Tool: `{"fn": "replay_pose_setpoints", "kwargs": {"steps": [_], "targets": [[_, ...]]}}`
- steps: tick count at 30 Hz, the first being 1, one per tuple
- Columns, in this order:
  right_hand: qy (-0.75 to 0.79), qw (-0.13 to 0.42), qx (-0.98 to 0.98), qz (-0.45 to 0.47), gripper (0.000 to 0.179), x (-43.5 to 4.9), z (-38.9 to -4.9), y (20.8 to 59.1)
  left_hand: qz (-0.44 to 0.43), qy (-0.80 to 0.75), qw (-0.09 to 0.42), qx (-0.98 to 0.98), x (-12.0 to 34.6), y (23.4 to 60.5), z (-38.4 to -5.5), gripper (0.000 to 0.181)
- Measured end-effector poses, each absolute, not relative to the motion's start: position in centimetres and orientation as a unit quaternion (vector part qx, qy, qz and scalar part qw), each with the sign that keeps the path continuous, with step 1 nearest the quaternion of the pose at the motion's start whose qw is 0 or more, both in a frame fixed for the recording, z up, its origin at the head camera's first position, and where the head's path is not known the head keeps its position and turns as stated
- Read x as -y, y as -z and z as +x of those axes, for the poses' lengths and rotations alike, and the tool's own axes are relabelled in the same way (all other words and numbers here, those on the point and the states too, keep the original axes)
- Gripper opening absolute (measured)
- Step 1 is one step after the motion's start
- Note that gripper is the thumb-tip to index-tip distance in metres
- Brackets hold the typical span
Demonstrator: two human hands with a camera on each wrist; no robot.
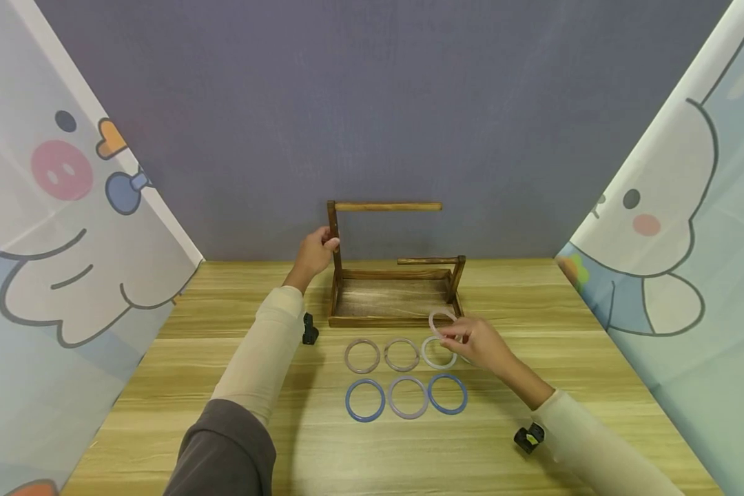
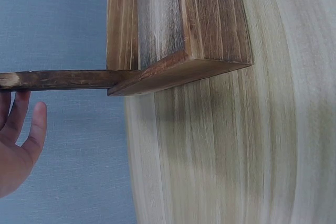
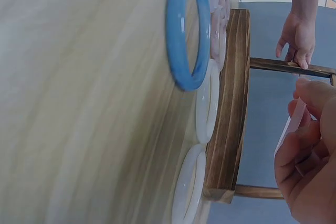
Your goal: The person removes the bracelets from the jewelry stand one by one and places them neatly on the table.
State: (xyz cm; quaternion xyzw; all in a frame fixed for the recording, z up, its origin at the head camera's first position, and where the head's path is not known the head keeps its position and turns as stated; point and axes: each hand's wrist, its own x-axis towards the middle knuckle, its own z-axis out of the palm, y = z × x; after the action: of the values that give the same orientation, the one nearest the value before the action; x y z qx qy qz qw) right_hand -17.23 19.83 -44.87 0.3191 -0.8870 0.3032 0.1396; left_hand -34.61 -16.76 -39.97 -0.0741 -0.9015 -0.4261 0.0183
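Observation:
My left hand [image 1: 314, 253] pinches the taller upright of a dark wooden display stand [image 1: 333, 220], thumb in front and fingers behind. The stand has a shallow tray base and two horizontal bars, the left one higher. In my right hand [image 1: 480, 342] a pale pinkish-white bangle [image 1: 435, 321] is pinched between thumb and fingers, raised near the tray's front right corner. Below it a white bangle [image 1: 439, 365] lies on the table, and another white bangle [image 3: 188, 182] shows in the right wrist view, mostly hidden by my hand in the head view.
Two pale bangles [image 1: 362, 373] lie left of the white one. Nearer me is a row with a blue bangle [image 1: 364, 418], a pale lilac bangle [image 1: 408, 416] and another blue bangle [image 1: 448, 411]. Behind the wood-grain table [image 1: 235, 372] rises a grey wall [image 1: 384, 124]; printed cloths hang at both sides.

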Motion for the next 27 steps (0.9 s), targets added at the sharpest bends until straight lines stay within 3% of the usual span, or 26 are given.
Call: {"fn": "replay_pose_setpoints", "kwargs": {"steps": [14, 23, 27], "targets": [[-0.323, 0.094, 0.884, 0.325, 0.017, -21.4, -15.4, 45.2, -0.073, 0.424, 0.012, 0.903, 16.8, 39.9, -34.5, 0.056], [-0.288, 0.112, 0.884, 0.350, 0.017, -22.5, -14.3, 46.0, -0.072, 0.429, 0.009, 0.900, 16.8, 39.7, -34.6, 0.058], [-0.286, 0.096, 0.888, 0.347, 0.018, -23.1, -13.7, 46.3, -0.068, 0.437, 0.005, 0.897, 16.9, 39.8, -34.7, 0.057]]}}
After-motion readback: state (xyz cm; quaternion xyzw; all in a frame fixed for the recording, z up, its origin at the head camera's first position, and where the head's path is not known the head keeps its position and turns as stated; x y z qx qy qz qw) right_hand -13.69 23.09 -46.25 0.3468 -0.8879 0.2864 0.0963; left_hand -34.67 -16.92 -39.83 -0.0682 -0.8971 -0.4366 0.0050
